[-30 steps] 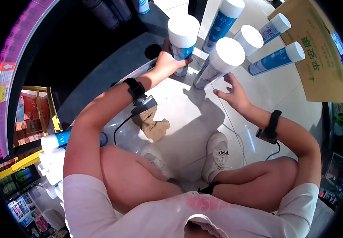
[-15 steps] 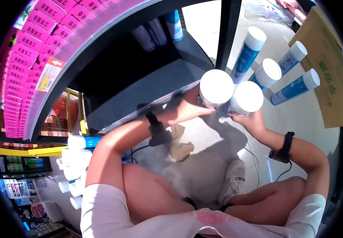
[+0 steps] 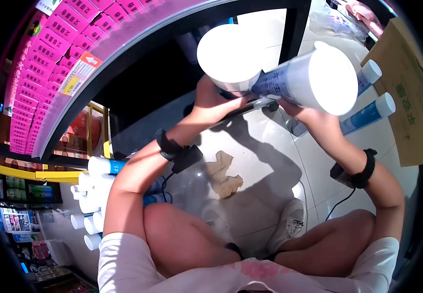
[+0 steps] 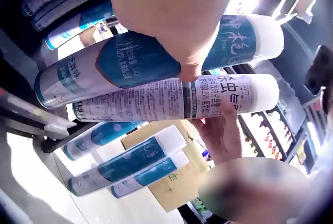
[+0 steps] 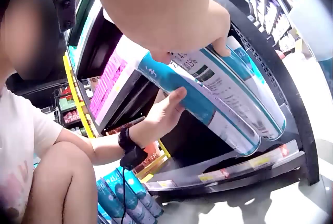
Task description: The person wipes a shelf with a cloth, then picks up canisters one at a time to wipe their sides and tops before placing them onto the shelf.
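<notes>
left hand (image 3: 216, 105): thumb and fingers curled round a blue-labelled can (image 3: 228, 53); right hand (image 3: 314, 119): fingers wrapped round a second white-capped can (image 3: 331, 80), its printed side showing in the left wrist view. both cans are off the floor, close side by side, at the front of the black shelf (image 3: 133, 132). outward: crumpled tan cloth (image 3: 223, 176) on the floor before the shelf, cardboard box (image 3: 407, 97) to the shelf's right.
</notes>
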`<state>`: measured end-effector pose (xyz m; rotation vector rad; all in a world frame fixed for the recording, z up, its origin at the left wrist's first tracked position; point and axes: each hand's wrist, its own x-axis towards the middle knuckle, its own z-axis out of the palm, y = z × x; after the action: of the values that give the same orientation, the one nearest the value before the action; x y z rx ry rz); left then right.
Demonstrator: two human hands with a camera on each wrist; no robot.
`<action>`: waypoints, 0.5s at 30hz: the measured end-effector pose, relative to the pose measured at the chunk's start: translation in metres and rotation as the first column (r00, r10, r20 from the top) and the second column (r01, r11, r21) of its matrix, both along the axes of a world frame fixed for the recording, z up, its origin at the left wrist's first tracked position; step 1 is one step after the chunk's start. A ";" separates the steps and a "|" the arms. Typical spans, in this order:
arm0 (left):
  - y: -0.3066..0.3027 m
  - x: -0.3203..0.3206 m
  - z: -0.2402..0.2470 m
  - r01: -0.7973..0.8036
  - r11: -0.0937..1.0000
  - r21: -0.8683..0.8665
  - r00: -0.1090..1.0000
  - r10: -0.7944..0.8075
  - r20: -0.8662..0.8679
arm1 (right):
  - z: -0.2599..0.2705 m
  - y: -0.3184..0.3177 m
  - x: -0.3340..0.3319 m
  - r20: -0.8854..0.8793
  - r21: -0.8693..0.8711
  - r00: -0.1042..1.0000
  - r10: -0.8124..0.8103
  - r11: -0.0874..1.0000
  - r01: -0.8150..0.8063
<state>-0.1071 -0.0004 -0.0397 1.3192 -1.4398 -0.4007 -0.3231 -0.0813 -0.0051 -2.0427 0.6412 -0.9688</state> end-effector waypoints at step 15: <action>-0.042 0.061 -0.034 -0.388 0.917 -0.097 0.912 0.397 0.102 | -0.043 -0.058 0.118 0.128 -0.012 0.991 -0.035 0.999 0.037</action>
<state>-0.0462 -0.0423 -0.0737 1.5501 -1.2307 -0.0002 -0.2053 -0.1390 -0.0483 -1.9687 0.6060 -1.1183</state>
